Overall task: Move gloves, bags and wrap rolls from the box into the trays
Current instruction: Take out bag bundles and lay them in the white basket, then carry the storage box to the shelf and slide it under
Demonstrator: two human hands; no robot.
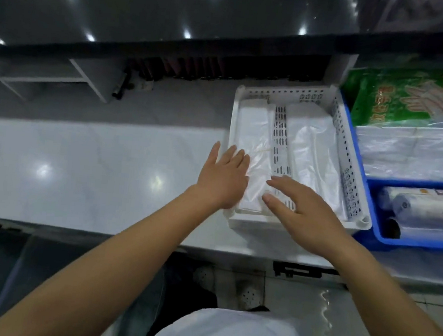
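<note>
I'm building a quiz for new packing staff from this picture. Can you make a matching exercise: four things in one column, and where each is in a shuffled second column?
Things
1. green glove packet
2. wrap rolls
3. left hand
4. white tray

Places
A. near end of the blue box
B. far end of the blue box
C. left of the blue box, on the counter
D. over the tray's left compartment

Pairs: 1-B, 2-A, 3-D, 4-C

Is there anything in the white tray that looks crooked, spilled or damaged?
Nothing stands out. The white tray holds two stacks of plastic bags, the left stack and the right stack, one on each side of its perforated divider, both lying flat inside the walls. Both hands are open over the near end.
</note>
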